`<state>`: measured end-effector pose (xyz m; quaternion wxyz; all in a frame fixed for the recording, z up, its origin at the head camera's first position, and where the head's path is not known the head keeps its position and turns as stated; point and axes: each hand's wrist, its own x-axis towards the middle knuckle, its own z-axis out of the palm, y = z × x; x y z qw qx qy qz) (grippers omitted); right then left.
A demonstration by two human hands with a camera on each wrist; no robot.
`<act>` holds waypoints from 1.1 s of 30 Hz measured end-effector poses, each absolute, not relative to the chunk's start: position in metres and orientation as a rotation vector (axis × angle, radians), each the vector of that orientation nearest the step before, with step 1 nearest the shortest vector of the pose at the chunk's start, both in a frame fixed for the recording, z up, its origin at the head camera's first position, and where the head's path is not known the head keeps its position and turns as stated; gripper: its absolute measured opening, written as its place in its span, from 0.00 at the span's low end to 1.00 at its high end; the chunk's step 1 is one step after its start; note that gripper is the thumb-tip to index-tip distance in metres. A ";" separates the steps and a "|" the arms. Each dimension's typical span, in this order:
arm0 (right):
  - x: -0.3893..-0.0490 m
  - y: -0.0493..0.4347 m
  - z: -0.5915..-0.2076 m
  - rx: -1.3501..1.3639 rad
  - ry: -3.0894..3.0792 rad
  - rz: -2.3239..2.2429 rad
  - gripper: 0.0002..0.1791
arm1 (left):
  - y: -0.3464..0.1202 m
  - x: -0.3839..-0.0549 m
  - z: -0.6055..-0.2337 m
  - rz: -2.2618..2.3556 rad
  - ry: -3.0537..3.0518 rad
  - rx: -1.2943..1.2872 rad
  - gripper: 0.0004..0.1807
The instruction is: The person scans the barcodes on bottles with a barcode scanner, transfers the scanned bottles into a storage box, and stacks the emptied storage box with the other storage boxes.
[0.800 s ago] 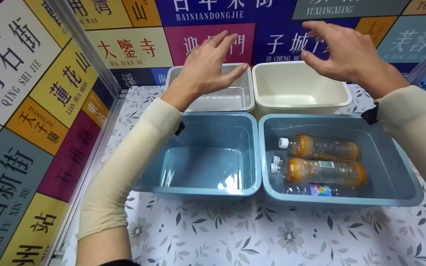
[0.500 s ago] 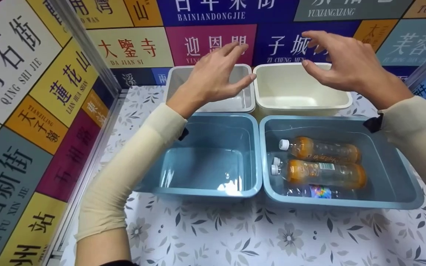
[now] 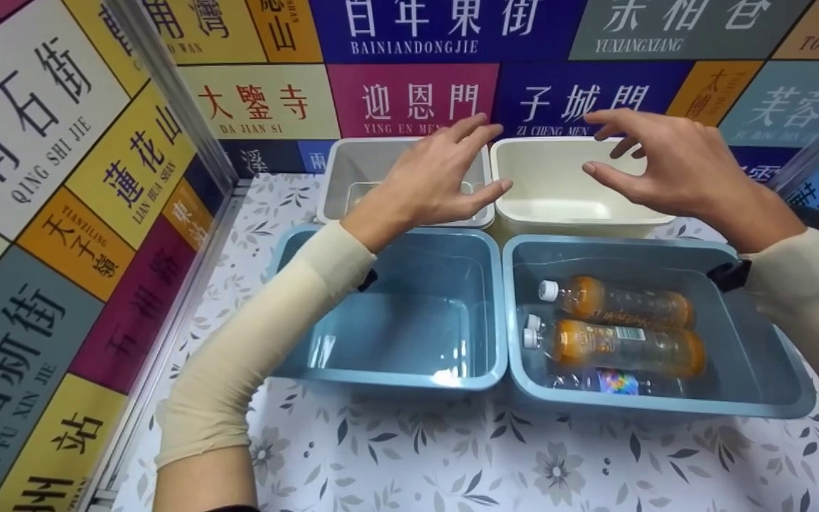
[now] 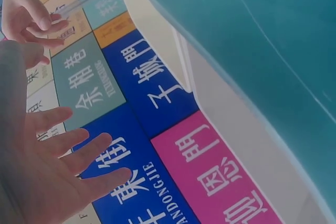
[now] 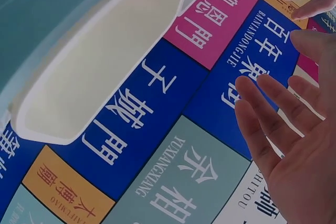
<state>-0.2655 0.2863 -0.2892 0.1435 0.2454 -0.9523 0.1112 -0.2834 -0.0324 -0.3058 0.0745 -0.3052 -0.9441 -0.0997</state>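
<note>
My left hand (image 3: 432,175) hovers over the grey bin (image 3: 344,167) at the back left, fingers spread and holding nothing. Above the cream bin (image 3: 559,185) at the back right, my right hand (image 3: 672,167) is held up with relaxed fingers and an empty palm. Both palms show in the wrist views, the left hand (image 4: 63,166) and the right hand (image 5: 294,129) each holding nothing. In the front right blue bin (image 3: 751,355) lie several plastic bottles with white caps, among them an orange-labelled bottle (image 3: 630,346) and one with a colourful label (image 3: 617,382).
A second blue bin (image 3: 395,334) stands at the front left with nothing in it, its rim next to the right one. The table has a floral cloth (image 3: 480,455). Walls of coloured sign panels (image 3: 409,99) rise behind and at the left.
Both hands have come down lower in the head view, the left one also shifting right. The camera view has tilted slightly upward. The bottles lie as before.
</note>
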 end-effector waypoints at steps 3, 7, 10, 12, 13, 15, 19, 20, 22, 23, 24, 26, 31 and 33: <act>-0.261 0.289 -0.293 0.717 -2.740 0.322 0.35 | -0.030 -0.280 -0.307 -0.307 -2.839 -0.933 0.46; -0.255 0.290 -0.296 0.732 -2.747 0.324 0.34 | -0.029 -0.274 -0.310 -0.329 -2.851 -0.969 0.46; -0.251 0.292 -0.300 0.742 -2.743 0.319 0.34 | -0.027 -0.270 -0.313 -0.342 -2.858 -1.000 0.46; -0.248 0.292 -0.304 0.751 -2.736 0.310 0.33 | -0.025 -0.268 -0.315 -0.349 -2.858 -1.020 0.45; -0.247 0.293 -0.306 0.756 -2.733 0.308 0.33 | -0.025 -0.266 -0.316 -0.350 -2.853 -1.030 0.45; -0.245 0.293 -0.310 0.768 -2.726 0.305 0.32 | -0.024 -0.264 -0.319 -0.361 -2.843 -1.055 0.44; -0.241 0.295 -0.315 0.792 -2.721 0.317 0.29 | -0.022 -0.261 -0.324 -0.363 -2.815 -1.110 0.44; -0.239 0.295 -0.317 0.795 -2.724 0.321 0.28 | -0.021 -0.260 -0.326 -0.359 -2.809 -1.123 0.44; -0.237 0.297 -0.319 0.798 -2.737 0.330 0.27 | -0.019 -0.259 -0.328 -0.352 -2.792 -1.150 0.44; -0.236 0.297 -0.320 0.800 -2.744 0.332 0.27 | -0.018 -0.259 -0.329 -0.347 -2.786 -1.158 0.44; -0.235 0.298 -0.321 0.800 -2.754 0.333 0.27 | -0.017 -0.258 -0.330 -0.342 -2.783 -1.166 0.44; -0.233 0.299 -0.323 0.801 -2.770 0.333 0.26 | -0.016 -0.257 -0.332 -0.341 -2.781 -1.177 0.43; -0.228 0.303 -0.330 0.810 -2.787 0.327 0.23 | -0.012 -0.254 -0.338 -0.354 -2.795 -1.197 0.43; -0.226 0.306 -0.332 0.811 -2.794 0.320 0.22 | -0.011 -0.252 -0.341 -0.371 -2.802 -1.209 0.42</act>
